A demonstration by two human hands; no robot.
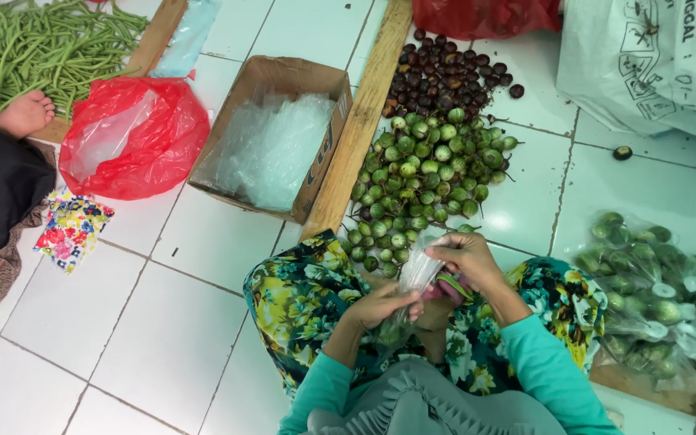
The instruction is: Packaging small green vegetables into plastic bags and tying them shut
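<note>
My left hand (382, 304) and my right hand (466, 259) both hold a small clear plastic bag (414, 278) over my lap, which is covered by a flowered cloth (304, 298). The left hand grips the bag low down, the right hand pinches its upper edge. Small green items show dimly through the bag's lower part. Just beyond my hands lies a heap of small round green eggplants (424, 173) on the white tiled floor (163, 322). Behind that heap sits a pile of dark brown round fruits (445, 76).
A cardboard box (279, 76) of clear plastic bags stands left of a wooden plank (360, 121). A red plastic bag (134, 133) and green long beans (42, 44) lie at far left, beside another person's foot (22, 113). Filled clear bags of eggplants (658, 294) pile at right.
</note>
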